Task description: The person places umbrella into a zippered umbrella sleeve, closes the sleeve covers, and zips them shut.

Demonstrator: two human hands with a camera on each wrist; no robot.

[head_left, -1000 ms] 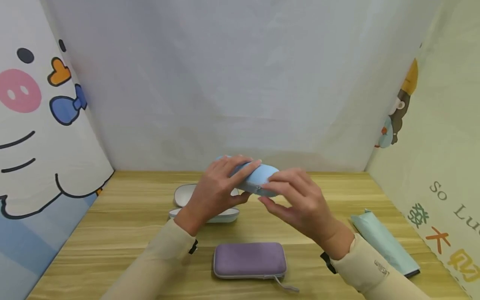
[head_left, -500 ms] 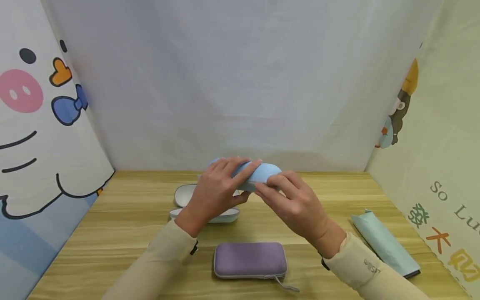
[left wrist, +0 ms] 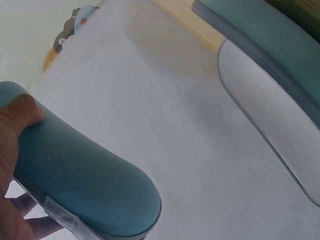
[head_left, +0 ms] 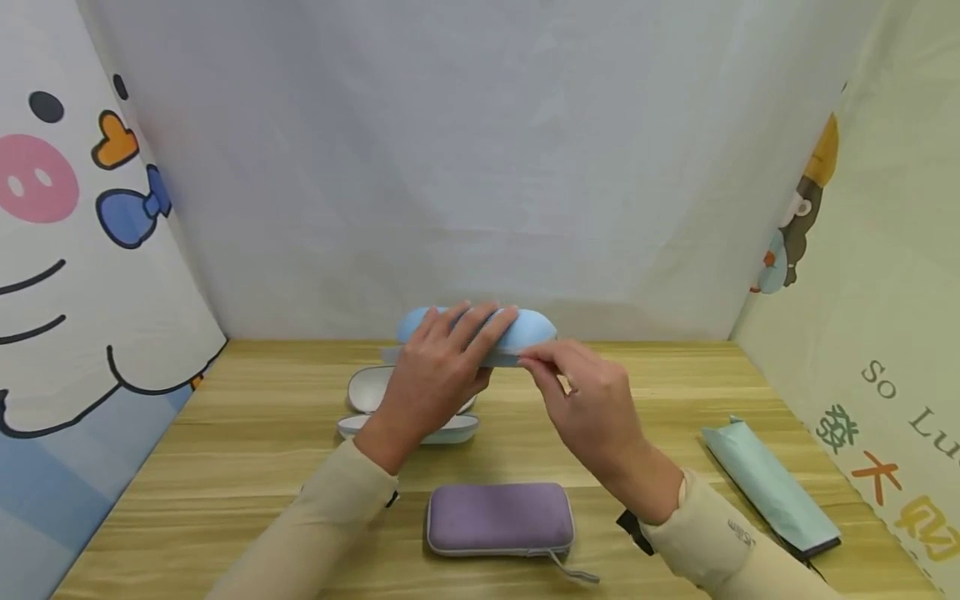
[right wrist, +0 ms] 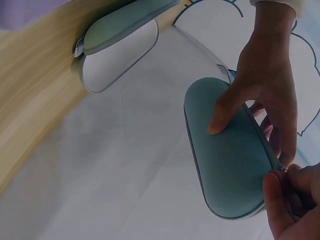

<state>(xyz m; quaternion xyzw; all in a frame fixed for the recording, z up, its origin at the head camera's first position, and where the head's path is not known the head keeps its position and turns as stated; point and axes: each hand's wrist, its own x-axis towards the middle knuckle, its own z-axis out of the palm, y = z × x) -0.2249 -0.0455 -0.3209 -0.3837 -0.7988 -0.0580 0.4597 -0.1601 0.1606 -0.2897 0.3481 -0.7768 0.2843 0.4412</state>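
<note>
A light blue zippered glasses case (head_left: 531, 329) is held level above the table in the head view. My left hand (head_left: 438, 367) grips its middle, with the fingers spread over the top. In the left wrist view the thumb presses the case's rounded underside (left wrist: 95, 170). My right hand (head_left: 596, 400) is at the right end of the case, thumb and forefinger together at the zip edge. The right wrist view shows these fingers pinching the small zipper pull (right wrist: 282, 169), which they partly hide. A pale strap stands out at the case's left end.
Behind my left wrist an open pale green case (head_left: 453, 432) with a white lining lies on the table (head_left: 247, 450). A closed purple zippered case (head_left: 500, 518) lies nearer. At the right is a folded mint umbrella-like bundle (head_left: 772, 487). Printed cloth walls enclose the table.
The blue glasses case has turned from slanting to nearly level. My right hand's fingers have moved from around the case's end to a pinch on the zipper pull.
</note>
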